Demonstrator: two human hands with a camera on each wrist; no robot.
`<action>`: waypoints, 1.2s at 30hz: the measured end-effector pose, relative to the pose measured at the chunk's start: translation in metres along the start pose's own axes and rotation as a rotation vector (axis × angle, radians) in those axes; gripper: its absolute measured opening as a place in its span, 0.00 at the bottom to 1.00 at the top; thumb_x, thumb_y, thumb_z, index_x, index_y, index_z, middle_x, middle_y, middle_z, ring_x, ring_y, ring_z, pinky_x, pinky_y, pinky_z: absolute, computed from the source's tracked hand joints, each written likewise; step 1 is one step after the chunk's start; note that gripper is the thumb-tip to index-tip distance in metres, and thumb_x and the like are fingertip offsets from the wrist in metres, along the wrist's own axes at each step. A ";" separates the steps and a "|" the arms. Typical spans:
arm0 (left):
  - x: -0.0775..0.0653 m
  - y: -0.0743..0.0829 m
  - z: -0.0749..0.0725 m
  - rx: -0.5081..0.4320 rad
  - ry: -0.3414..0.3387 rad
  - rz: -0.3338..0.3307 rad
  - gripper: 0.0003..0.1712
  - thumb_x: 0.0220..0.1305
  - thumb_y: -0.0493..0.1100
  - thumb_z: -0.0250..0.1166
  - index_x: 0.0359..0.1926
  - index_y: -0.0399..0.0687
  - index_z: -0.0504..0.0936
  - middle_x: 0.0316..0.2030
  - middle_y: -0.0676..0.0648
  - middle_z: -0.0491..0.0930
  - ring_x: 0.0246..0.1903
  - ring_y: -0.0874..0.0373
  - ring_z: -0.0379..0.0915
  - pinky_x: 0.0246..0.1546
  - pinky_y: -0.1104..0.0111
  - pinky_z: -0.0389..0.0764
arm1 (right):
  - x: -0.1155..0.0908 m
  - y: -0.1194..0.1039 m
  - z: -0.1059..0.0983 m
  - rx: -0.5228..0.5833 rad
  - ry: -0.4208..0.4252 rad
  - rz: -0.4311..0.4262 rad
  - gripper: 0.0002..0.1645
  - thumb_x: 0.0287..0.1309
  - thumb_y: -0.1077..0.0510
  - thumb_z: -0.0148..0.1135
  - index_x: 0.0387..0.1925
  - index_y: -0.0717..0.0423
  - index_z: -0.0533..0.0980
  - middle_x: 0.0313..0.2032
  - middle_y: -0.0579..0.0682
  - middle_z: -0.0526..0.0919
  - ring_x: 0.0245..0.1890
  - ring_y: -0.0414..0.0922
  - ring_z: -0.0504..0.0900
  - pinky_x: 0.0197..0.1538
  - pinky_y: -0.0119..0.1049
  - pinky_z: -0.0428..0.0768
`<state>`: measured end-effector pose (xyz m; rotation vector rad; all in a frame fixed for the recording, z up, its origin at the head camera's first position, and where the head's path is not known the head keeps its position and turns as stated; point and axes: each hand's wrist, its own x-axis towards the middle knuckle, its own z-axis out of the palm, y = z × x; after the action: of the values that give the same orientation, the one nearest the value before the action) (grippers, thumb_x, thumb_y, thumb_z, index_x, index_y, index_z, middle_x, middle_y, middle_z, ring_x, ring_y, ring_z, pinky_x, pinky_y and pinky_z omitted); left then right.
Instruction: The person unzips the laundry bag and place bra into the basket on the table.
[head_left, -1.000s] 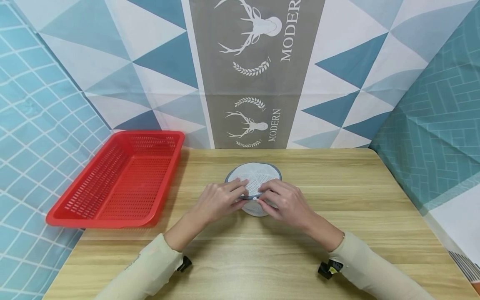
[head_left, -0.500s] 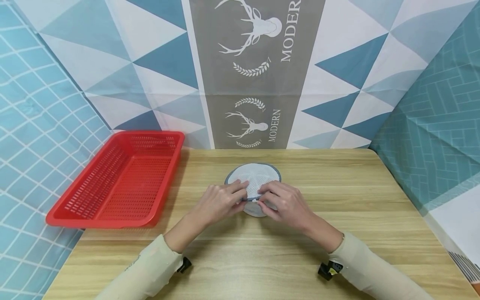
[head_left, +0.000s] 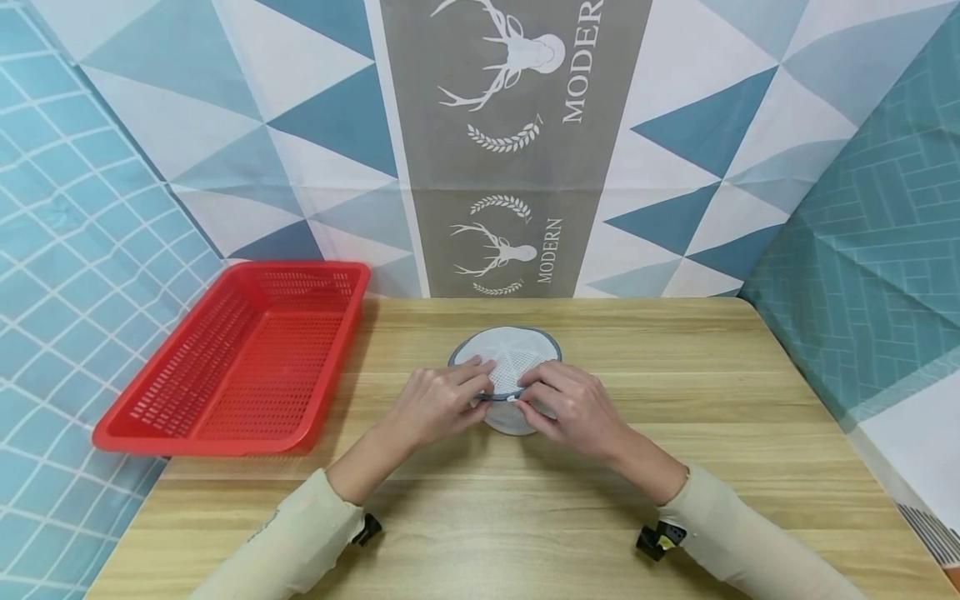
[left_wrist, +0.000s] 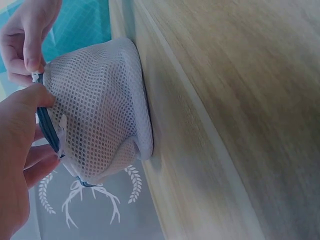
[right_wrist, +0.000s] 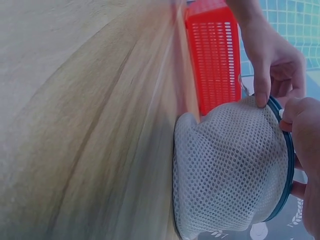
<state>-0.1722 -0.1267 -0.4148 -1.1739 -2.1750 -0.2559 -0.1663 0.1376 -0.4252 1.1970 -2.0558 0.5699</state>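
One white mesh bag point(head_left: 507, 348) with round, softly creased sides and a blue-edged rim point(right_wrist: 289, 167) stands near the middle of the wooden table point(head_left: 645, 354). Its circular top faces up; the body is about as wide as tall, so a long axis is hard to tell. The left hand point(head_left: 441, 402) pinches the rim, and the right hand point(head_left: 572, 407), just beside it, pinches a small white pull point(head_left: 512, 398). Well apart, to the left, sits a red basket point(head_left: 202, 446). Behind, a grey panel point(head_left: 438, 196) reads MODERN sideways twice, the upper word cut off.
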 end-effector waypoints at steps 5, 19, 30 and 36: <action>0.004 0.001 0.000 0.017 0.008 -0.002 0.17 0.56 0.48 0.89 0.40 0.55 0.90 0.53 0.44 0.96 0.50 0.49 0.97 0.14 0.75 0.62 | 0.002 -0.001 -0.001 -0.002 -0.010 0.002 0.06 0.58 0.61 0.82 0.32 0.53 0.89 0.41 0.48 0.93 0.40 0.44 0.90 0.42 0.38 0.90; 0.002 0.002 0.000 0.014 -0.006 0.016 0.16 0.55 0.45 0.89 0.37 0.53 0.88 0.54 0.42 0.96 0.52 0.47 0.97 0.17 0.70 0.78 | 0.000 -0.001 0.001 -0.003 0.003 -0.009 0.06 0.65 0.58 0.78 0.32 0.54 0.88 0.41 0.49 0.92 0.40 0.45 0.91 0.42 0.39 0.90; 0.000 0.002 0.000 0.008 -0.039 0.005 0.17 0.56 0.42 0.87 0.35 0.49 0.83 0.56 0.41 0.95 0.54 0.46 0.96 0.16 0.75 0.70 | -0.002 0.002 0.000 0.003 0.015 -0.017 0.14 0.77 0.54 0.69 0.32 0.54 0.88 0.42 0.50 0.92 0.42 0.46 0.91 0.44 0.41 0.92; 0.000 0.002 0.000 0.009 -0.025 -0.003 0.17 0.54 0.42 0.87 0.35 0.50 0.84 0.55 0.41 0.95 0.53 0.46 0.97 0.16 0.78 0.61 | -0.002 0.003 0.001 0.010 0.036 -0.031 0.15 0.78 0.55 0.68 0.32 0.54 0.88 0.41 0.49 0.92 0.40 0.45 0.91 0.42 0.40 0.91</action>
<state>-0.1707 -0.1258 -0.4152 -1.1752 -2.1974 -0.2335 -0.1681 0.1394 -0.4277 1.2131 -2.0033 0.5838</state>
